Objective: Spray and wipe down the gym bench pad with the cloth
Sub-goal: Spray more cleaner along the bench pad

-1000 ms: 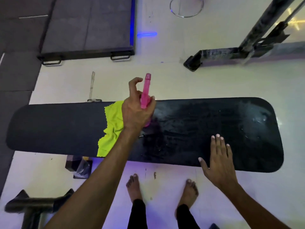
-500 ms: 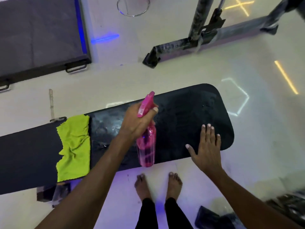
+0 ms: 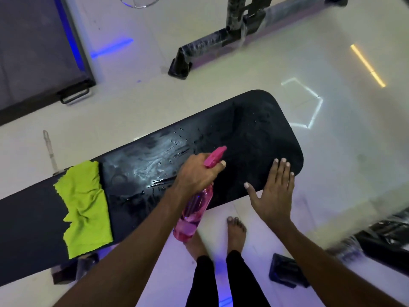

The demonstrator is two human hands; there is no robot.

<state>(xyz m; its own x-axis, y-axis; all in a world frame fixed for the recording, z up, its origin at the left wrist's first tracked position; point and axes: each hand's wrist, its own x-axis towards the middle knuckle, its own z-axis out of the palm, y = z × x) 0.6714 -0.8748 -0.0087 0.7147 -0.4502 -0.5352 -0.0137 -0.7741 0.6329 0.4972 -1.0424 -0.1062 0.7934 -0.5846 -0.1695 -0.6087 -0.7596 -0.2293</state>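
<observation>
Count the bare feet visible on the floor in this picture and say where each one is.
2. One foot stands in clear view below the bench pad, near the right hand. The other foot is partly hidden behind the pink bottle held in the left hand.

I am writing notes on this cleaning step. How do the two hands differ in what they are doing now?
The left hand is closed around the pink spray bottle, one finger at its trigger; the right hand holds nothing.
The left hand's fingers are curled in a grip, while the right hand is flat with fingers spread.
The left hand is near the pad's wet middle; the right hand is at its dry-looking end.
Both are over the black bench pad, away from the green cloth.
</observation>
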